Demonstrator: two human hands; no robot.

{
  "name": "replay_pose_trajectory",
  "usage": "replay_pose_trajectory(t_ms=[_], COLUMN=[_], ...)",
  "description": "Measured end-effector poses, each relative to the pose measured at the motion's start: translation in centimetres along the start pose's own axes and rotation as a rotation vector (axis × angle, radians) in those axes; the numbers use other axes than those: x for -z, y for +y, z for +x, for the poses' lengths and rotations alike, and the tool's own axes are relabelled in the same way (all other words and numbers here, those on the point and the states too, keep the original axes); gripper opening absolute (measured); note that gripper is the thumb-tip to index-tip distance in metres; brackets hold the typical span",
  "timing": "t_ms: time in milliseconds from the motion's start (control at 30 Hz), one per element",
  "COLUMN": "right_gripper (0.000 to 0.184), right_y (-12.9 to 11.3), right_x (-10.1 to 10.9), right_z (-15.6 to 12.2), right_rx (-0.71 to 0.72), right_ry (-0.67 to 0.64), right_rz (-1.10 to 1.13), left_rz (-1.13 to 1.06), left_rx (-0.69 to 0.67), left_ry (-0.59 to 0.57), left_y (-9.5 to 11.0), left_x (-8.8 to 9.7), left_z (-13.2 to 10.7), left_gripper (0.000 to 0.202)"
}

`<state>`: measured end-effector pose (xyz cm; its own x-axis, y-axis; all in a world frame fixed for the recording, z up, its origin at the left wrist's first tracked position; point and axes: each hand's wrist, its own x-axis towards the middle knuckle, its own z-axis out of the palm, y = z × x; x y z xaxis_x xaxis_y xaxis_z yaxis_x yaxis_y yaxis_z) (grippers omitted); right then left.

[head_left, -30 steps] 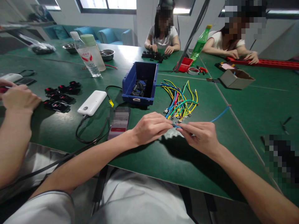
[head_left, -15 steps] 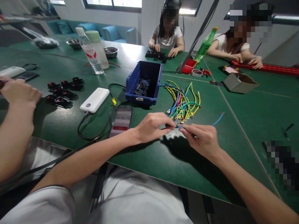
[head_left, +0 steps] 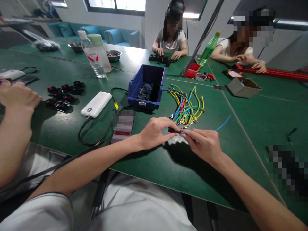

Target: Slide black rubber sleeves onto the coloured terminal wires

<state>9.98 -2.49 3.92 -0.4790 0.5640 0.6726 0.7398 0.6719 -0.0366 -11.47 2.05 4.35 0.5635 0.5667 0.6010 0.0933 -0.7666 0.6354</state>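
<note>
Between the thumb and fingers of my left hand (head_left: 157, 131) is a small black part (head_left: 173, 130), its exact kind too small to make out. My right hand (head_left: 204, 141) pinches a blue wire (head_left: 223, 124), whose far end sticks out past the knuckles to the right. The wire's near end meets the black part where my fingertips come together; whether it sits inside cannot be told. Just beyond my hands lies a bundle of yellow, blue, green and red wires (head_left: 189, 107) with ring terminals. Behind and left of it stands a blue bin (head_left: 144, 103) holding dark small parts.
A phone (head_left: 123, 126) and a white power bank (head_left: 96, 104) with cables lie left of my hands. Farther left are black parts (head_left: 64, 96) and another person's hand (head_left: 20, 94). Bottles (head_left: 96, 61), a cardboard box (head_left: 244, 87) and two people stand or sit across the green table.
The view has shifted slightly. More of the black part shows between my left fingers. Both hands keep their grip, fingertips still together.
</note>
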Motion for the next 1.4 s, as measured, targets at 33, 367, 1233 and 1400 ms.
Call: replay_pose_trajectory(t_ms=[33,367,1233,1400], right_gripper=[0.014,0.018,0.008,0.014], right_y=[0.0,0.2,0.3,0.6], right_x=[-0.1,-0.6,0.5,0.6], right_z=[0.0,-0.5,0.5,0.4], right_rx=[-0.012,-0.088,-0.058,-0.053], right_ry=[0.005,-0.002,-0.034,-0.050], right_rz=[0.008,0.039,0.208,0.238], left_rz=[0.016,-0.020,-0.085,-0.093], left_rx=[0.035,0.349,0.189,0.167], left_ry=[-0.004,-0.088,-0.077,-0.079], left_y=[0.1,0.3,0.8,0.9], left_x=[0.0,0.1,0.1,0.4], left_z=[0.1,0.5,0.2,0.2], left_gripper=[0.011,0.021,0.021,0.022])
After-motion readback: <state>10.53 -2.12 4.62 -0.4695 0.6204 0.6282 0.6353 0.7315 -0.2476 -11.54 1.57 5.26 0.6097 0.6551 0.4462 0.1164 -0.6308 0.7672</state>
